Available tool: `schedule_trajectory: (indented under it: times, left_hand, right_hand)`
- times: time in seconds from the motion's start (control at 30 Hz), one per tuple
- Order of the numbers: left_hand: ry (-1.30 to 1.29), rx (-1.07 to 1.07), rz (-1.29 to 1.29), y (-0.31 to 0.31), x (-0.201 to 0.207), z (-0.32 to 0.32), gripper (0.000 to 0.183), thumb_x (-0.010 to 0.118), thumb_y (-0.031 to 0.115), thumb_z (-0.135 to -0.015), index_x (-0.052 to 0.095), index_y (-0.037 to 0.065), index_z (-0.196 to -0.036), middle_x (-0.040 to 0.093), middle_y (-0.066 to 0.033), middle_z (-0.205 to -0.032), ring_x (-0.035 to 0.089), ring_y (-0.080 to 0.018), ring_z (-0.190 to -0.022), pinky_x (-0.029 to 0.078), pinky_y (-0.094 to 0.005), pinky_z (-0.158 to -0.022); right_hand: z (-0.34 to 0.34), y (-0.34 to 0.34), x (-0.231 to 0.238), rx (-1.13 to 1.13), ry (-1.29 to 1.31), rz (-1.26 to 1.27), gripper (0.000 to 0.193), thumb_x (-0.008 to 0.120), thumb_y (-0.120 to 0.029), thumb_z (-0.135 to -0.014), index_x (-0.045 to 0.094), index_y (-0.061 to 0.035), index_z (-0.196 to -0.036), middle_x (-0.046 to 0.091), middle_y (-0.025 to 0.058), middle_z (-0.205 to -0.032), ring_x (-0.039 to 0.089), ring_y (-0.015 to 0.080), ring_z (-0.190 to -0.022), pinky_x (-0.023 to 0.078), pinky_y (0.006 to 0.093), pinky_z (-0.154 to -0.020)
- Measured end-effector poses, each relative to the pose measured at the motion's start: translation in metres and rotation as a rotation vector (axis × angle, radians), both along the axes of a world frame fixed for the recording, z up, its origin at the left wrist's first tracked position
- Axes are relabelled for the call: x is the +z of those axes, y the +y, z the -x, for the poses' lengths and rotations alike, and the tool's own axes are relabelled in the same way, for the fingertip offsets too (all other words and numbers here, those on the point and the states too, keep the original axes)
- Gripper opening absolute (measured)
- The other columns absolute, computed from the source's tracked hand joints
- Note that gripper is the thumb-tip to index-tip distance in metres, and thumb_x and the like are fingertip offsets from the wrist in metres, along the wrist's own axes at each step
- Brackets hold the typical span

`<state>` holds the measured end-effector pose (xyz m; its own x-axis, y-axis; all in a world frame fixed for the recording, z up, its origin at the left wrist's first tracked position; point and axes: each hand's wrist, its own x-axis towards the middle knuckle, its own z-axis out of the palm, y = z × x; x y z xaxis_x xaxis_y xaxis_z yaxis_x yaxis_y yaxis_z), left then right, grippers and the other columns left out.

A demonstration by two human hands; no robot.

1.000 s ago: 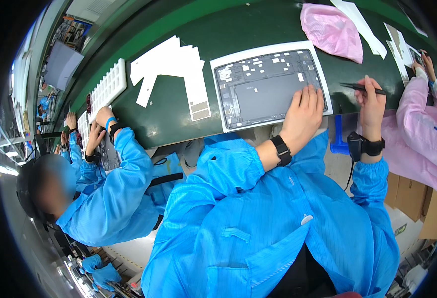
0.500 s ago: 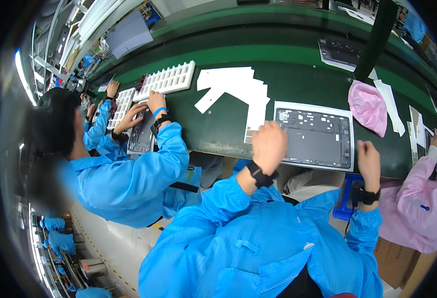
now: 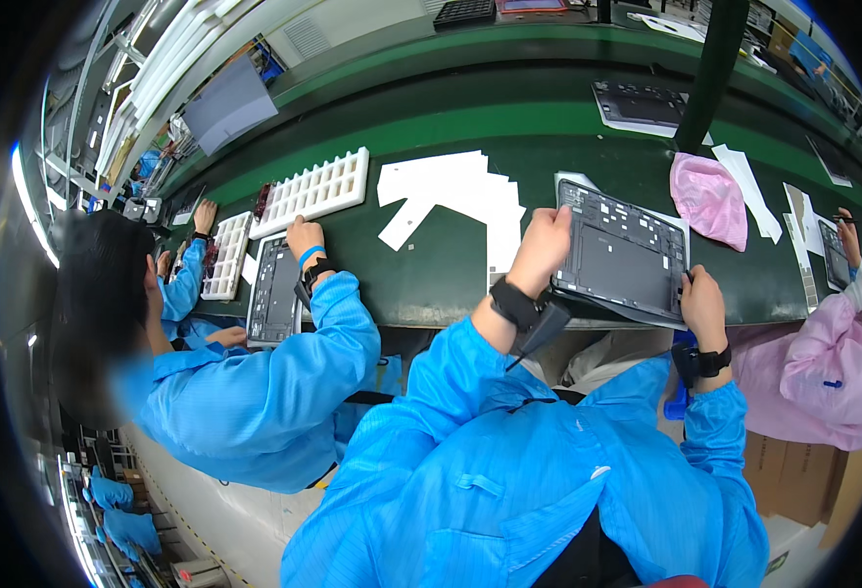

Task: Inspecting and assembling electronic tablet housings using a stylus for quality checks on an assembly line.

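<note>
A dark tablet housing, dotted with small white labels and parts, is tilted up off the table's front edge between my hands. My left hand grips its left side near the upper corner. Round its lower right corner, my right hand is closed with the thumb on top. A white sheet shows behind the housing, partly covered by it. Black bands with small boxes sit on both my wrists.
White paper sheets overlap left of the housing, on the green table. A pink cap and white strips lie to the right. A co-worker in blue handles another housing near white trays. A dark post rises behind.
The housing, flat on its white sheet before, is now lifted and tilted. Both my hands have closed on its edges. The co-worker at left has drawn one hand back from the other housing.
</note>
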<state>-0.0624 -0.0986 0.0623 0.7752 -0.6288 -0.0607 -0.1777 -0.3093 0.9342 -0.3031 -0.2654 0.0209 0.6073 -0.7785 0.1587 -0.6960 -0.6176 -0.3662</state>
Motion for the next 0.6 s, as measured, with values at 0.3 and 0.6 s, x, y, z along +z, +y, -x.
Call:
schedule_trajectory:
  times: [0.3,0.6]
  left_hand:
    - [-0.318,-0.139,0.011,-0.033,0.086,-0.130,0.028,0.059,0.023,-0.094,0.060,-0.002,-0.106,0.066,-0.0089,-0.086,0.059,-0.0126,-0.076,0.048,-0.0286,-0.067]
    - [-0.245,-0.042,0.020,-0.045,0.040,-0.426,0.044,0.063,0.033,-0.091,0.061,-0.005,-0.113,0.066,-0.0074,-0.093,0.058,-0.0150,-0.078,0.047,-0.0296,-0.071]
  right_hand:
    - [-0.015,0.008,0.007,-0.001,-0.103,-0.079,0.024,0.059,-0.023,-0.091,0.055,-0.0017,-0.082,0.061,0.0229,-0.078,0.060,0.0436,-0.076,0.046,0.0503,-0.064]
    - [-0.010,0.023,-0.014,0.096,-0.191,0.220,0.017,0.062,-0.016,-0.085,0.051,-0.0062,-0.077,0.056,0.0136,-0.073,0.057,0.0371,-0.064,0.044,0.0455,-0.054]
